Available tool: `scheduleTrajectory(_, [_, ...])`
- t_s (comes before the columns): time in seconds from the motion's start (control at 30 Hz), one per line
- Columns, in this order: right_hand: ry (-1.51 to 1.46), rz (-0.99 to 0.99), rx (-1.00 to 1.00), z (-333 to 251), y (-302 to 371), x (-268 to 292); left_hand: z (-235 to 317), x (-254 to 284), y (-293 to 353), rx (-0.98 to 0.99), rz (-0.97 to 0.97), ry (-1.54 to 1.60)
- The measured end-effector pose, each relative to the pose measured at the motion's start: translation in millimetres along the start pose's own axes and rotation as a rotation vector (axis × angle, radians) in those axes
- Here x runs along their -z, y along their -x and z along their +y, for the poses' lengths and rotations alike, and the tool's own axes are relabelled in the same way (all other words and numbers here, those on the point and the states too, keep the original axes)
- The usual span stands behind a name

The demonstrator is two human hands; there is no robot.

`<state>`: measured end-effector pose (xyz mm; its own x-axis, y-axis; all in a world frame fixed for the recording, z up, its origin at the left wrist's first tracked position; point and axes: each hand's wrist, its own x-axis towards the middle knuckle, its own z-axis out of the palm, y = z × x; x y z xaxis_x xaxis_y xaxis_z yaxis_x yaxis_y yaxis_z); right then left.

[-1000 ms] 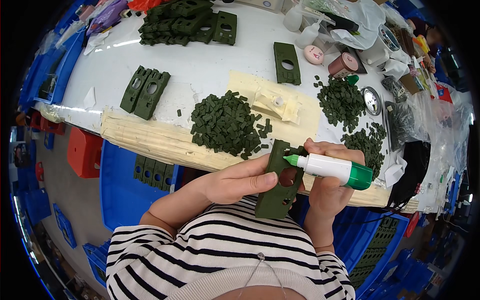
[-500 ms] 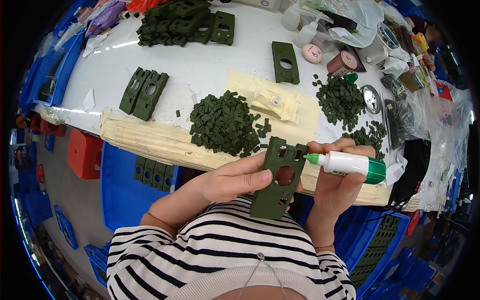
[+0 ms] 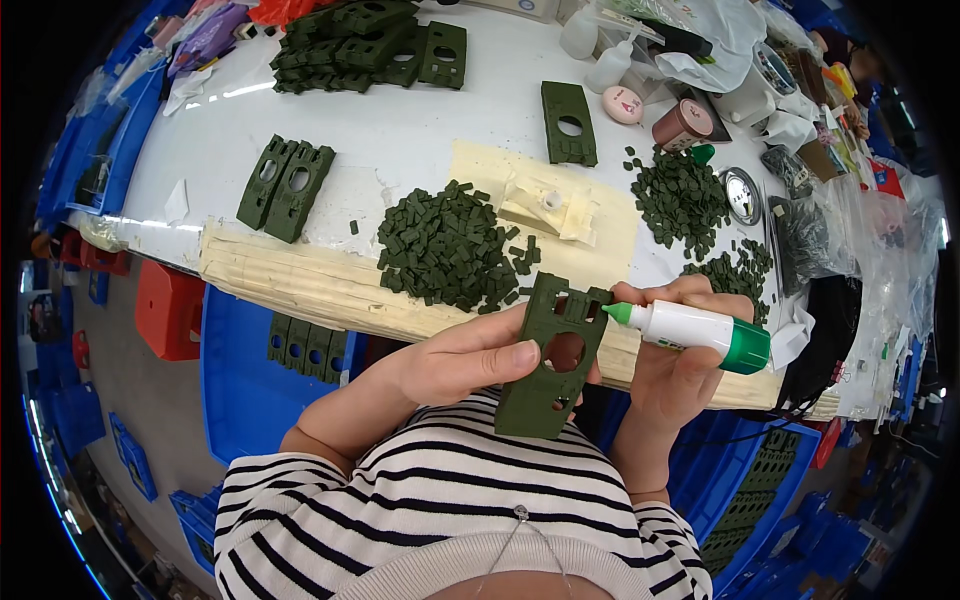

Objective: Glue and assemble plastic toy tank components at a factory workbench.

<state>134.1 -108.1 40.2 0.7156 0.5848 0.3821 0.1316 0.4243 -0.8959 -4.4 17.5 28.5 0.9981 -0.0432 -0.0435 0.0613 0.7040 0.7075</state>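
Observation:
My left hand (image 3: 475,357) grips a dark green plastic hull part (image 3: 535,395), thumb on its face and the other fingers behind it. The part is tilted upright, with a large round hole and smaller openings. In my right hand (image 3: 680,385) is a white glue bottle (image 3: 685,325) with a green base and a green pointed nozzle. The nozzle tip is at the upper right edge of the hull part; whether it touches cannot be made out. Just beyond my hands lies a heap of small dark green plastic pieces (image 3: 440,245) on the table.
More hull parts lie on the white table (image 3: 400,130): a pair (image 3: 285,190) at left, a stack (image 3: 345,45) at the back, one (image 3: 569,124) behind a taped jig (image 3: 548,208). Another heap of pieces (image 3: 680,200) sits right. Blue bins (image 3: 230,380) with hull parts flank me.
The hull part has shifted very slightly left in my left hand. The glue bottle has moved slightly left with its nozzle, staying close to the part's upper right edge.

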Motion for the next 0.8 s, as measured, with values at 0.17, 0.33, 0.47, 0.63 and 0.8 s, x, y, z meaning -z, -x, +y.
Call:
scheduleTrajectory(0.17, [-0.007,0.01,0.0,0.6,0.6,-0.3,-1.6,3.4,0.4,-0.015,-0.037,0.003])
scheduleTrajectory(0.33, [-0.001,-0.003,0.005,-0.9,-0.7,-1.3,-1.8,3.4,0.5,-0.013,-0.04,0.013])
scheduleTrajectory(0.47, [0.012,-0.005,0.018,-0.3,-0.6,-0.9,-0.6,2.1,0.6,-0.015,-0.035,0.009])
scheduleTrajectory(0.63, [-0.117,-0.015,-0.064,-0.1,-1.0,2.4,-0.1,1.2,0.6,-0.009,-0.026,0.024])
scheduleTrajectory(0.8, [-0.109,-0.06,-0.063,3.0,0.5,8.4,5.2,-6.2,0.6,0.015,0.043,0.078])
